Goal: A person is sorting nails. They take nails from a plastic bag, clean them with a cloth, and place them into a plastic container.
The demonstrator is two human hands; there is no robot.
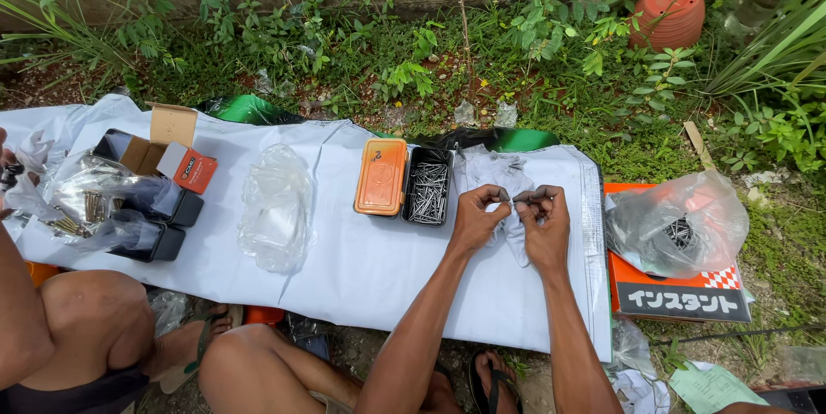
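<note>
My knees sit nearest; beyond them my left hand (476, 220) and right hand (544, 223) both pinch a clear plastic bag (503, 175), just right of the black nail tray (428, 186)

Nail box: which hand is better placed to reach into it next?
Left. The left hand sits right beside the open nail box; the right hand is farther over, and both pinch the clear bag.

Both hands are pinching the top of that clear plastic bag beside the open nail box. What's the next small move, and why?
Probably pull the pinched edges apart to open the plastic bag. Left hand and right hand grip it close together at the top, and the black box of nails lies open just beside them.
</note>
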